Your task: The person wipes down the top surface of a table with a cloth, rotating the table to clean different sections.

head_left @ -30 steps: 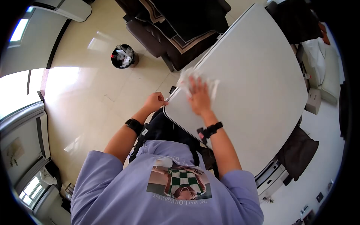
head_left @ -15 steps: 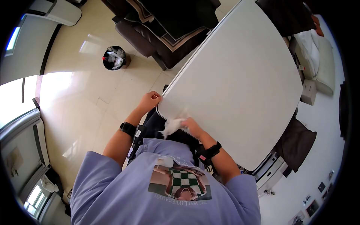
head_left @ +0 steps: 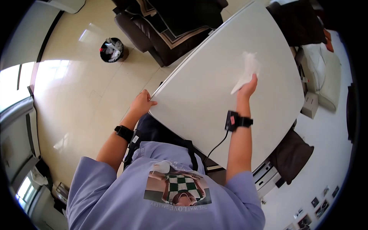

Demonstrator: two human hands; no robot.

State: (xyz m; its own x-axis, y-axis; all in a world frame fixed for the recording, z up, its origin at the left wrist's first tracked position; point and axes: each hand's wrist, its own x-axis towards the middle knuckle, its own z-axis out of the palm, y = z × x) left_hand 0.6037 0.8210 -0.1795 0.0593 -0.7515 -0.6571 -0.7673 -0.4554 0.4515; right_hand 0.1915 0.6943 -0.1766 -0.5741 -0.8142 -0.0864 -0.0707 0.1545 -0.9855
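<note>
A white tissue or cloth (head_left: 248, 68), blurred at its far end, is held in my right hand (head_left: 248, 87) over the white tabletop (head_left: 207, 103). The fingers of that hand are closed around it and partly hidden behind it. At the table's near left corner, my left hand (head_left: 142, 102) grips the edge, its thumb on top and its other fingers curled at the side. Black straps are on both wrists, and a cable runs from the right one.
A black bin (head_left: 114, 50) with rubbish stands on the tiled floor at the upper left. Beyond the table's left edge is a dark brown chair (head_left: 138, 32). Another dark chair (head_left: 292, 154) stands to the right, near a light box (head_left: 309, 105).
My right hand has swept with the white cloth from the near table edge out across the tabletop, up and right. My left hand stays at the corner, its thumb now over the edge.
</note>
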